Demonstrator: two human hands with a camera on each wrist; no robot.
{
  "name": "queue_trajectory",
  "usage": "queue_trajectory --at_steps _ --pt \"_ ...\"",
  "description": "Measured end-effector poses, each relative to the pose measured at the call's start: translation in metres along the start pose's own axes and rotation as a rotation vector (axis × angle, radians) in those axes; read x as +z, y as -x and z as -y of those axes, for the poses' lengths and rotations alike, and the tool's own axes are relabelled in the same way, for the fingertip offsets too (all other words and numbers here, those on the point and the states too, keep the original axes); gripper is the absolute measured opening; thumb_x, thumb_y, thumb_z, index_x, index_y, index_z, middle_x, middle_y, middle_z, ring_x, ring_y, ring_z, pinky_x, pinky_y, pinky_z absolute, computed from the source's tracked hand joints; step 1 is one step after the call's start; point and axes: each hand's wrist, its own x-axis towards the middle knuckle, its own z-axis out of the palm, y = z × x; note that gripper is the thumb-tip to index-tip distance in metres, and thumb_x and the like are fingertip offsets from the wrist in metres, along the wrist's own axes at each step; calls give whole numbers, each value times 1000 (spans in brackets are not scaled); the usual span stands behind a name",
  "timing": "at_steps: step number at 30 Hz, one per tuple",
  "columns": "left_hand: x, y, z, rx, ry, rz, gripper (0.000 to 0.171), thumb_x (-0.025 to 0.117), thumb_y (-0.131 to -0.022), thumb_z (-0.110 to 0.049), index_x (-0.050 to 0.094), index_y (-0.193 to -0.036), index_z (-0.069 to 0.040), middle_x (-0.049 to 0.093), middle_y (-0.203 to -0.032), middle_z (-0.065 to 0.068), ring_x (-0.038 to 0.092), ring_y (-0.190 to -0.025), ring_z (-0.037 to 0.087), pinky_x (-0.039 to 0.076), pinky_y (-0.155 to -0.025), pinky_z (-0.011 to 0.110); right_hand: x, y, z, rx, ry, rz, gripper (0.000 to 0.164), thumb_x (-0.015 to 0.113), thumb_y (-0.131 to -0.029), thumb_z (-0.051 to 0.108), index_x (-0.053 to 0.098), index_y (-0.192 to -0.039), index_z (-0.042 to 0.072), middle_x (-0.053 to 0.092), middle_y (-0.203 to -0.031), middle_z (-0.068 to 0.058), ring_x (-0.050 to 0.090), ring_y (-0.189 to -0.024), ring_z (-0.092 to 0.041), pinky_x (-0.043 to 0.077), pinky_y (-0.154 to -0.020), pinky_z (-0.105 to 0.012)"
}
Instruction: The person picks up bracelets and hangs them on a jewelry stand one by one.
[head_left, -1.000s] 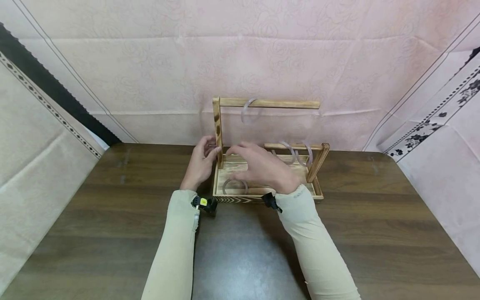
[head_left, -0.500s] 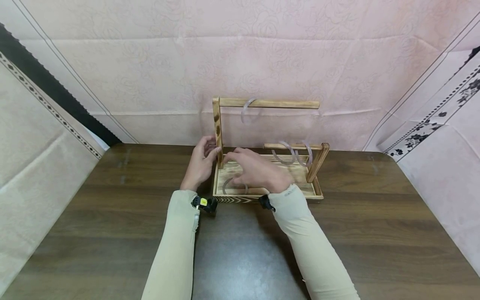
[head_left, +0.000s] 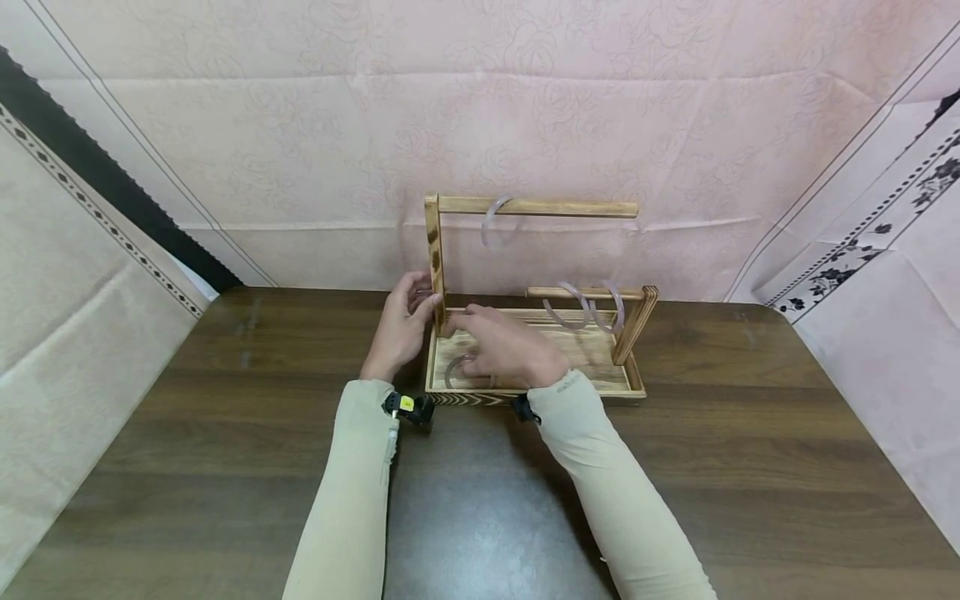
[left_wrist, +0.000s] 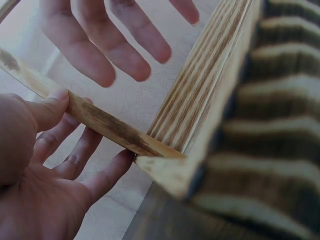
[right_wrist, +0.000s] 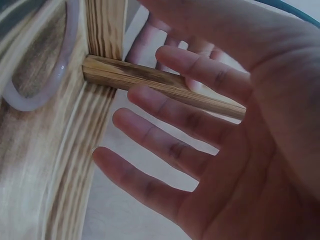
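A small wooden rack has a tray base [head_left: 585, 354], a tall left post [head_left: 436, 258] and a top bar [head_left: 577, 208]. My left hand [head_left: 400, 327] grips that post low down, thumb on one side and fingers behind, as the left wrist view shows of the post [left_wrist: 107, 122]. Over the tray's left part is my right hand [head_left: 510, 346], its fingers [right_wrist: 155, 135] spread and nearly straight, holding nothing. A translucent ring [head_left: 450, 375] stands at the tray's front left, partly behind the right hand. The right wrist view shows a ring [right_wrist: 65, 70] left of the fingertips.
One clear ring [head_left: 488, 223] hangs on the top bar. Two more, a left ring [head_left: 573, 317] and a right ring [head_left: 618, 312], hang on the lower bar from the short right post [head_left: 636, 327]. A pink cloth [head_left: 570, 133] rises behind the brown table [head_left: 750, 417].
My right hand has moved left and slightly lower over the tray, closer to the front left ring. The left hand keeps its grip on the post.
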Motion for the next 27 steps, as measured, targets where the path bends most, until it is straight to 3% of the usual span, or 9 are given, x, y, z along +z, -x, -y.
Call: queue_trajectory --at_steps 10,18,27 --pt "0 -1 1 -18 -11 -3 34 54 -105 -10 48 -137 -2 56 -139 24 58 -131 32 47 -112 48 8 -5 -5 -19 -10 17 53 84 -82 12 64 -131 12 63 -130 -11 64 -107 -28 52 -98 -39" --pt "0 0 0 -8 -28 -10 34 54 -105 -9 49 -138 -3 58 -138 21 58 -130 31 48 -111 47 14 -9 -7 -6 -2 55 57 85 -80 14 62 -132 12 65 -120 -9 64 -101 -21 55 -90 -35" --pt "0 0 0 -15 -35 -11 35 54 -105 -9 49 -139 -3 59 -137 19 58 -130 32 48 -112 47 22 -12 -7 21 63 37 64 90 -77 22 62 -135 14 62 -123 -10 60 -104 -22 54 -94 -39"
